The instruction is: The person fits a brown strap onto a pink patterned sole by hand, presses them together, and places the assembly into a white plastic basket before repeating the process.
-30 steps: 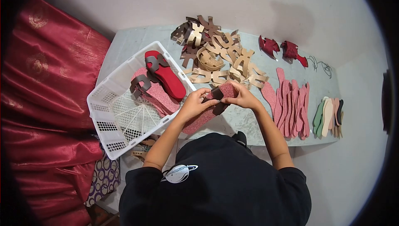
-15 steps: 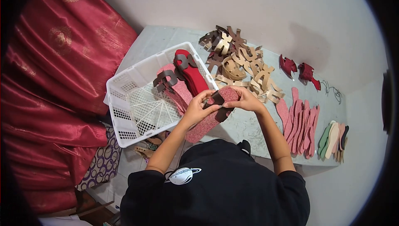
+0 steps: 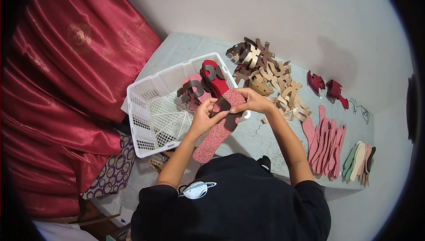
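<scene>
Above the front right of the white basket, I hold a pink speckled sandal sole (image 3: 211,143) with a dark brown cut-out strap (image 3: 231,121) lying across its upper part. My left hand (image 3: 205,118) grips the left edge, its thumb pressed on the strap. From the right, my right hand (image 3: 254,101) clasps the top end, with its thumb on the strap near the middle. The strap's ends under the sole are hidden. Red soles with dark straps (image 3: 218,87) and pink ones with dark straps (image 3: 194,79) lie inside the basket.
The white plastic basket (image 3: 170,73) stands on a pale table (image 3: 261,145). Behind my right hand lie piled brown and beige straps (image 3: 279,79). Pink soles (image 3: 326,148), green and cream soles (image 3: 356,161) and dark red pieces (image 3: 334,89) are farther right. A red curtain (image 3: 75,90) hangs left.
The view has shifted, so the table things sit lower and farther right. In my hands the pink sole now faces the camera more flatly, showing more of the strap.
</scene>
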Demonstrator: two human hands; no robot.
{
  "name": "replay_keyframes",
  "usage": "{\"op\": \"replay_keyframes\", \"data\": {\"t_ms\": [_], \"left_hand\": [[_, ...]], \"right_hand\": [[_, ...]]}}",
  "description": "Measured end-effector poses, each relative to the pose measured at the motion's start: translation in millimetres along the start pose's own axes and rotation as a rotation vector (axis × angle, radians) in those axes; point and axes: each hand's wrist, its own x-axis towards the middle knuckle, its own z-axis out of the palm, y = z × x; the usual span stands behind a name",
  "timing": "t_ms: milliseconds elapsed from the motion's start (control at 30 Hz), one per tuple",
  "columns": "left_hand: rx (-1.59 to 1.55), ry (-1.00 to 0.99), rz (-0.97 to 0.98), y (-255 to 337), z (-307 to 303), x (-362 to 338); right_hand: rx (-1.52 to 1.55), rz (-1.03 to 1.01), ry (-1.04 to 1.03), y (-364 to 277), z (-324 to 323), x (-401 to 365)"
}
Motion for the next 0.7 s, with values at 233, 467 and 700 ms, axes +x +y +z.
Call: {"op": "replay_keyframes", "data": {"t_ms": [233, 467, 700], "left_hand": [[0.026, 0.102, 0.023, -1, -2, 15], [-0.012, 0.36, 0.169, -11, -23, 34], [0.132, 0.798, 0.237, -45, -69, 66]], "right_hand": [[-0.051, -0.039, -0.066, -2, -9, 17], [-0.077, -0.145, 0.139, -5, -7, 30], [-0.056, -0.129, 0.246, 27, -12, 30]]}}
